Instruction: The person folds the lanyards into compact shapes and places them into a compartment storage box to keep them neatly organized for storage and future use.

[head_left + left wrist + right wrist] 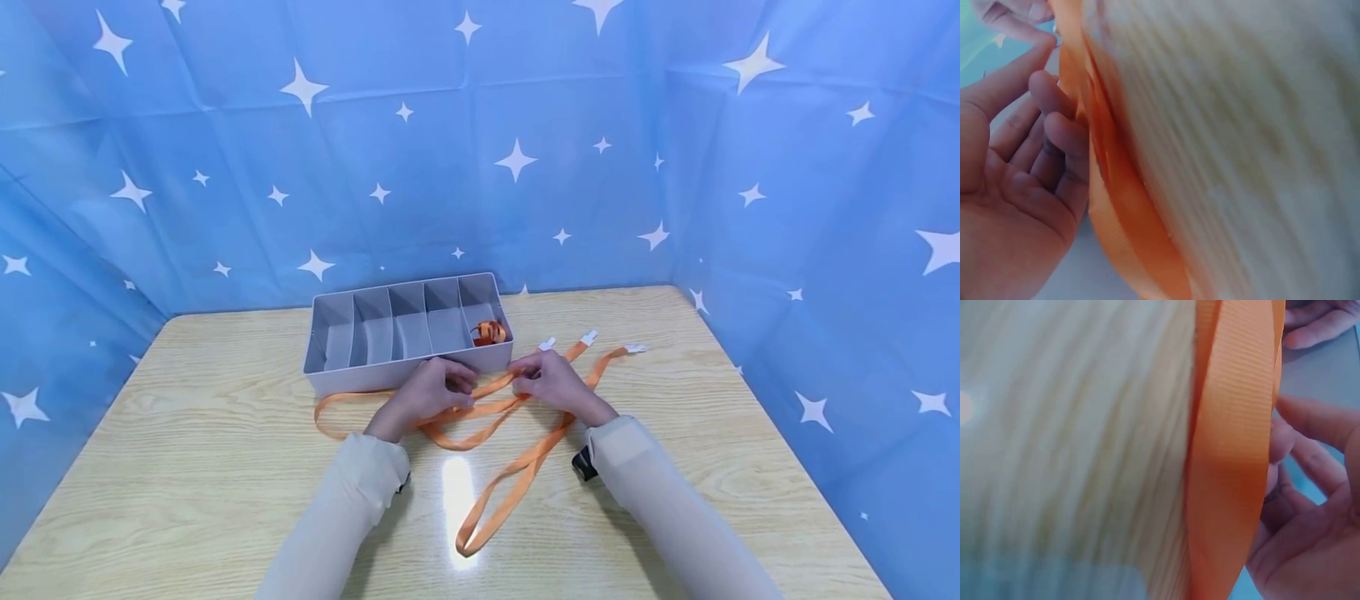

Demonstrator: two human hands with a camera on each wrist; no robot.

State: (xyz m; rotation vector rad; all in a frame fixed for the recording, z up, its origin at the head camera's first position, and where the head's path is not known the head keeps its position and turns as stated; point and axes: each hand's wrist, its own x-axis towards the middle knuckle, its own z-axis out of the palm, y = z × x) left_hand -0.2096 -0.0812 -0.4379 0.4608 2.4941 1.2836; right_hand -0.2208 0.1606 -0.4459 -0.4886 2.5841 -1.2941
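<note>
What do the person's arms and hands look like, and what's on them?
The left hand and right hand are ungloved. Both arms wear long, loose, plain off-white sleeves, gathered at the cuffs. A black object shows beneath the right cuff.

Saw a wood-grained surface (225, 467) bearing a grey compartmented box (367, 377) near its far edge and, nearer, white-clipped orange lanyards (536, 454).

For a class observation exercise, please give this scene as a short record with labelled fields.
surface: pale wood-grain table
container: grey rectangular five-compartment tray
contents: coiled orange ribbon, rightmost compartment
loose items: flat orange ribbed straps, white end clips
left hand: at the straps, grip unclear
right hand: at the straps, grip unclear
backdrop: blue sheet, white four-pointed stars
</note>
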